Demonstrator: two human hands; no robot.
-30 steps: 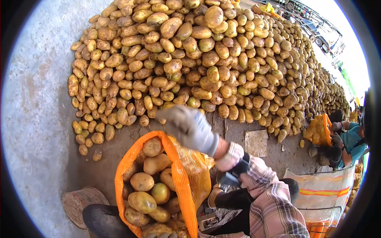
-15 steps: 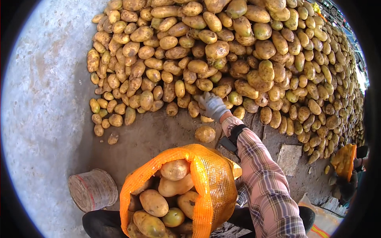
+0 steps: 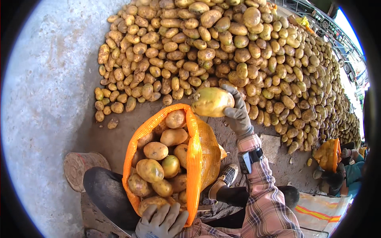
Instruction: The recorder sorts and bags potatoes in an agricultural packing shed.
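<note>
A large greenish-yellow potato is gripped in my right hand, which wears a grey glove. That hand is raised just beyond the far right rim of an orange mesh sack. The sack stands between my legs with its mouth wide, and several potatoes lie inside, some tinged green. My left hand, also in a grey glove, rests at the sack's near rim, its fingers spread over the potatoes there.
A big heap of potatoes spreads across the far side and the right. An upturned worn bucket stands left of my knee. Another person beside an orange sack is at the far right. A pale sheet with orange stripes lies at lower right.
My right hand has come back from the heap with a potato in it. My left hand has come into view at the sack's near rim. The view has shifted.
</note>
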